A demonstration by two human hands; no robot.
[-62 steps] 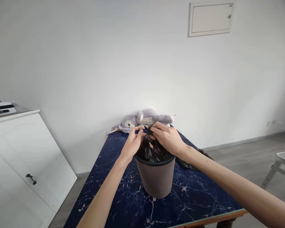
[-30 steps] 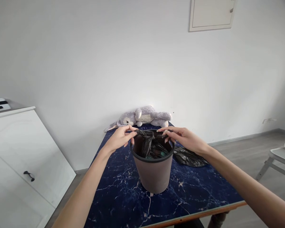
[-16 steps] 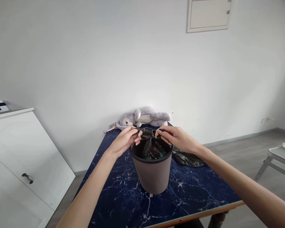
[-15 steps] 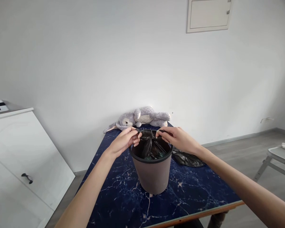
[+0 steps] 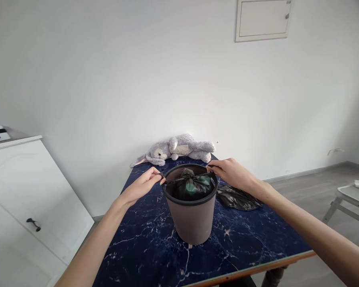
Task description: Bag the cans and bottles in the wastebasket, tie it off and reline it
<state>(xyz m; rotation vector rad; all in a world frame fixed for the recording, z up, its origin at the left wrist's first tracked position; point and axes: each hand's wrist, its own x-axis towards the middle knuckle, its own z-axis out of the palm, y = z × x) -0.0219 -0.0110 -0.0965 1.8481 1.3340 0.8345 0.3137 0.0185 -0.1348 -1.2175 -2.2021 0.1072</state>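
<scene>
A brown-grey trash can (image 5: 192, 221) with a black rim stands upright on the blue marbled table. Inside it sits a black garbage bag (image 5: 194, 189), drawn together at the top, with something green showing through. My left hand (image 5: 146, 184) is closed on one twisted end of the bag at the can's left rim. At the right rim my right hand (image 5: 229, 171) pinches the other end. Both ends are stretched tight across the can's mouth.
A grey plush rabbit (image 5: 179, 148) lies against the wall at the table's far end. Another black plastic bag (image 5: 239, 198) lies flat right of the can. A white cabinet (image 5: 24, 191) stands left, a grey folding chair (image 5: 354, 195) right.
My hands have moved apart, left hand to the left and down, right hand to the right. The bag's ends are pulled taut and its top is now gathered.
</scene>
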